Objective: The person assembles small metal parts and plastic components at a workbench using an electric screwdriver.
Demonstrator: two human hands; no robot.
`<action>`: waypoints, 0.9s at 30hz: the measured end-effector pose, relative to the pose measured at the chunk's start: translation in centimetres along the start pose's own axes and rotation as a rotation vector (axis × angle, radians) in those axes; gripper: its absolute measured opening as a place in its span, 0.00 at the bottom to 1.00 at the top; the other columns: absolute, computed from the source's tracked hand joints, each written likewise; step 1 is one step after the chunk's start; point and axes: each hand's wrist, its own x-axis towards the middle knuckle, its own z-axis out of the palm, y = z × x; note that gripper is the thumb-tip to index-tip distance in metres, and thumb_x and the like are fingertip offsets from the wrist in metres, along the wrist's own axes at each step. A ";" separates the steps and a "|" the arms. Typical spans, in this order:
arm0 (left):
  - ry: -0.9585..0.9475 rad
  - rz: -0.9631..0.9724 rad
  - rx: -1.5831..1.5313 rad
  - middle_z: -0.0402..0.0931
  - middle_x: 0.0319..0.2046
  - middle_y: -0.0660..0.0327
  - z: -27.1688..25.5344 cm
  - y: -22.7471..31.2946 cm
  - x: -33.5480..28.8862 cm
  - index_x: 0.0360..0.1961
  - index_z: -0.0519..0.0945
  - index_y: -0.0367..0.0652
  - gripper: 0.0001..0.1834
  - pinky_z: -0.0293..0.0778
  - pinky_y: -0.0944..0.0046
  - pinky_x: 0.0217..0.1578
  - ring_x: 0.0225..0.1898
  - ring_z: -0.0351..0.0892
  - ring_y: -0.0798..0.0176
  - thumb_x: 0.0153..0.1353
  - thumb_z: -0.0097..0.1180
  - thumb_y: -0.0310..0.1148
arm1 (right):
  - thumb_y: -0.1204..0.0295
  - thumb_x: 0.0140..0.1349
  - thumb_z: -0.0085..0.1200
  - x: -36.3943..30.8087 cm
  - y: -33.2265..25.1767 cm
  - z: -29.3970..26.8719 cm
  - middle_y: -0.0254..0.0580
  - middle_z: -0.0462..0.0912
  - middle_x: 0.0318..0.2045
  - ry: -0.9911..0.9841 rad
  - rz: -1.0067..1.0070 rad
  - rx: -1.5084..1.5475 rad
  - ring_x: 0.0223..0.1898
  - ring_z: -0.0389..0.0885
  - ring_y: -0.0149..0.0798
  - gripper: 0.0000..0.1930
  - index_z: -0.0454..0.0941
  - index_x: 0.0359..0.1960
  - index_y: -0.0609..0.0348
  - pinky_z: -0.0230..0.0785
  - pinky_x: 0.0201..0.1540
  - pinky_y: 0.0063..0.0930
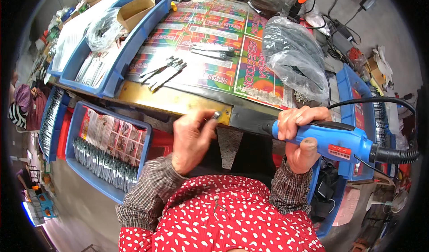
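At the near edge of the bench [161, 102], head view: one small silvery piece [216, 115] was seemingly pinched in the left hand [190, 135]; one blue corded power tool [333, 141] was gripped in the right hand [292, 121], apart from it; preparation was judged in hand, careful alignment being called for next

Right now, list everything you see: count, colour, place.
Bench: one, brassy front edge, centre
Printed covering: count unclear, multicoloured, on bench
Slim pieces: several, silver and black, on covering
Big plastic bag: one, clear, bench's right
Bins: at least five, blue, both sides
Cardboard box: one, brown, in upper-left bin
Power tool: one, blue, right of centre
Small piece: one, silver, near bench front
Garment: one, red with white spots, bottom
Left hand: one, pinching small piece
Right hand: one, gripping power tool
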 end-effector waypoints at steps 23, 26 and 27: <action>0.141 0.564 0.833 0.74 0.26 0.60 -1.0 -2.4 14.5 0.27 0.78 0.46 0.04 0.70 0.58 0.30 0.32 0.74 0.54 0.47 0.57 0.29 | 0.54 0.50 0.60 0.9 0.2 -0.4 0.34 0.65 0.16 0.172 0.011 -0.092 0.17 0.65 0.29 0.24 0.63 0.31 0.59 0.59 0.21 0.23; 0.079 0.661 0.877 0.76 0.32 0.57 0.6 -1.9 16.3 0.33 0.78 0.42 0.08 0.69 0.57 0.37 0.35 0.75 0.52 0.50 0.55 0.27 | 0.53 0.50 0.60 0.9 0.0 -0.5 0.34 0.65 0.16 0.168 0.015 -0.093 0.17 0.65 0.29 0.24 0.62 0.32 0.59 0.59 0.21 0.23; 0.077 0.662 0.876 0.76 0.32 0.57 1.1 -2.3 16.9 0.33 0.78 0.42 0.08 0.69 0.57 0.37 0.35 0.75 0.52 0.50 0.55 0.27 | 0.53 0.50 0.60 0.9 0.1 -0.7 0.34 0.65 0.16 0.174 0.008 -0.097 0.17 0.65 0.29 0.24 0.62 0.32 0.59 0.59 0.22 0.23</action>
